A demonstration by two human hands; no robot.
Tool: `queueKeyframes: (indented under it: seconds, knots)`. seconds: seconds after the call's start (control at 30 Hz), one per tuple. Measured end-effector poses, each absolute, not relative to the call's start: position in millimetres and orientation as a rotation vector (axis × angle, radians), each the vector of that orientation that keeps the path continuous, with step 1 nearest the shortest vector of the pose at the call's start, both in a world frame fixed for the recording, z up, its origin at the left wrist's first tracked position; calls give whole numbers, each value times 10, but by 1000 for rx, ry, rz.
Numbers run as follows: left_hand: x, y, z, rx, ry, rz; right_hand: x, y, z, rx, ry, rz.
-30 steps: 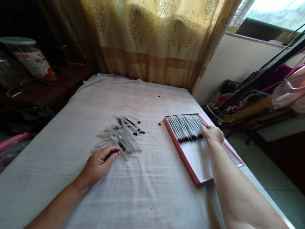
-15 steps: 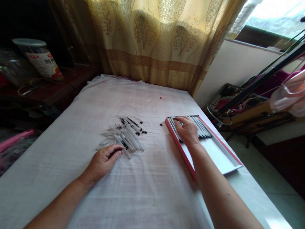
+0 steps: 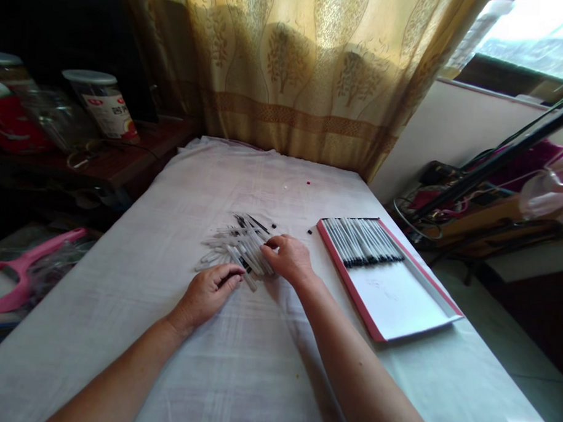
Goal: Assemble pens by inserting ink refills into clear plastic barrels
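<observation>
A loose pile of clear pen barrels and thin black refills (image 3: pixel 236 245) lies in the middle of the white cloth-covered table (image 3: pixel 239 357). My left hand (image 3: pixel 209 291) rests at the pile's near edge, fingers curled round a thin dark piece. My right hand (image 3: pixel 288 260) lies on the pile's right side, fingers bent down onto the pens; what it grips, if anything, is hidden. To the right sits a shallow red-rimmed white box lid (image 3: pixel 412 302) with a neat row of assembled pens (image 3: pixel 361 241) at its far end.
Small black caps (image 3: pixel 310 232) dot the cloth near the pile. A patterned yellow curtain (image 3: pixel 309 83) hangs behind the table. Jars (image 3: pixel 103 103) stand on a dark shelf at left, a pink tool (image 3: pixel 25 267) lies lower left, and cables and a stand clutter the right side.
My right hand left the row of pens in the box lid and crossed left to the loose pile. My left hand stayed at the pile's near edge. The view shifted slightly.
</observation>
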State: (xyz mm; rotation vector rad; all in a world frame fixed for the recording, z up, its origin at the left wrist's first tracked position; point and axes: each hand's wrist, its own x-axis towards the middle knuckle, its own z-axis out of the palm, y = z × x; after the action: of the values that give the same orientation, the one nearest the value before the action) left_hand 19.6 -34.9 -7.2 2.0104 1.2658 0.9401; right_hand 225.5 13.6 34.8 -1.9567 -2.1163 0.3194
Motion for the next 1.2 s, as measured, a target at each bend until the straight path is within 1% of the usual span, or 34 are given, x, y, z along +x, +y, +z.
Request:
queueKeyframes:
  seconds: [0.2, 0.27, 0.4, 0.47, 0.53, 0.63, 0.73, 0.8, 0.9, 1.03, 1.2]
  knots:
    - [197, -369, -77, 2061, 1254, 935, 2200, 120, 383, -2041, -2205, 301]
    - [197, -396, -60, 2139, 1248, 997, 2212, 77, 396, -2028, -2177, 307]
    - [173, -438, 14, 2364, 1357, 1286, 2278, -120, 426, -1750, -2102, 396]
    - [141, -431, 32, 2452, 1433, 1356, 2313, -230, 442, -1567, -2083, 488]
    - [103, -410, 17, 2530, 1430, 1286, 2343, -300, 452, -1423, -2080, 599]
    - [60, -382, -44, 2555, 1358, 1080, 2392, -260, 443, -1319, -2050, 738]
    - [53, -377, -88, 2457, 1405, 1033, 2450, -26, 418, -1446, -1948, 725]
    - [60, -376, -95, 2366, 1450, 1056, 2478, 197, 413, -1656, -1911, 584]
    - [69, -364, -92, 2201, 1533, 1086, 2473, 516, 431, -1942, -2057, 381]
    - [67, -340, -80, 2040, 1596, 1090, 2368, 765, 456, -2049, -2203, 347]
    - [66, -337, -80, 1994, 1590, 1078, 2194, 859, 457, -2157, -2312, 306]
